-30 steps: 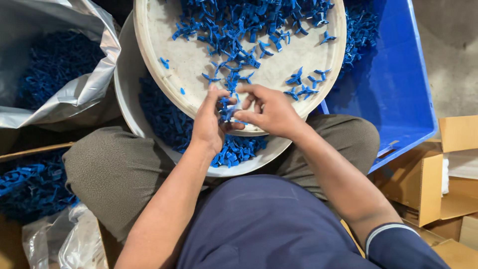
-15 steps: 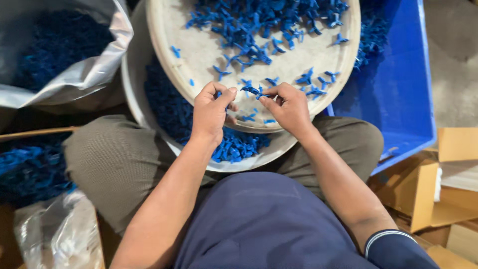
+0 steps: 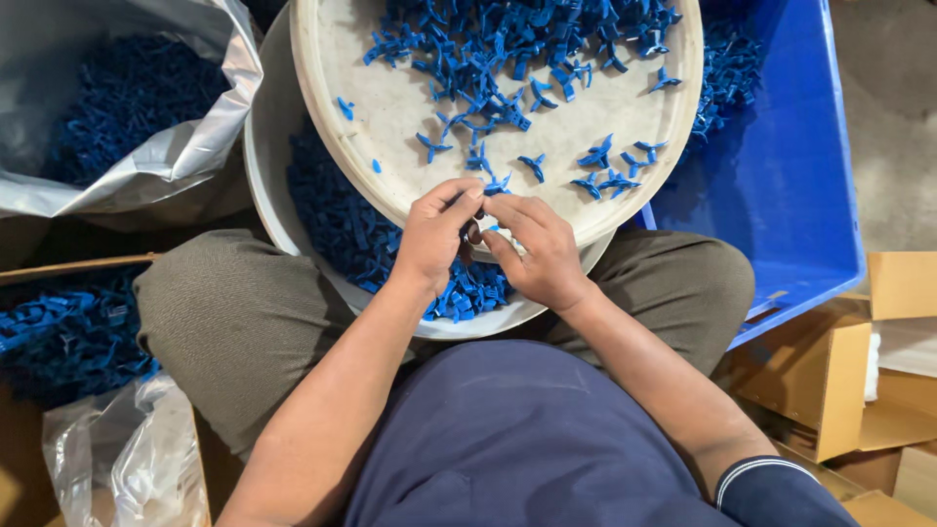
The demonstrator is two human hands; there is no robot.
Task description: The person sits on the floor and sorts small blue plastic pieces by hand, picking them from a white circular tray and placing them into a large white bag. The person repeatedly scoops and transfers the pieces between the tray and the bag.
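Hands at the near rim of the round tray [image 3: 390, 107]: we see our left hand [image 3: 434, 239] and right hand [image 3: 537, 254] meet fingertip to fingertip, both pinched shut on one small blue plastic piece [image 3: 496, 185]. Loose pieces [image 3: 508, 59] lie straight ahead, beyond both hands alike; the held piece's long axis stays hidden.

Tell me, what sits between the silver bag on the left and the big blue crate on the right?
In the head view, a white bucket of blue plastic pieces, with a round tray resting over it, fills the stretch between silver bag and blue crate.

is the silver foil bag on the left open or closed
Open. The silver foil bag's mouth gapes wide with its rim folded outward, and small blue plastic pieces show inside.
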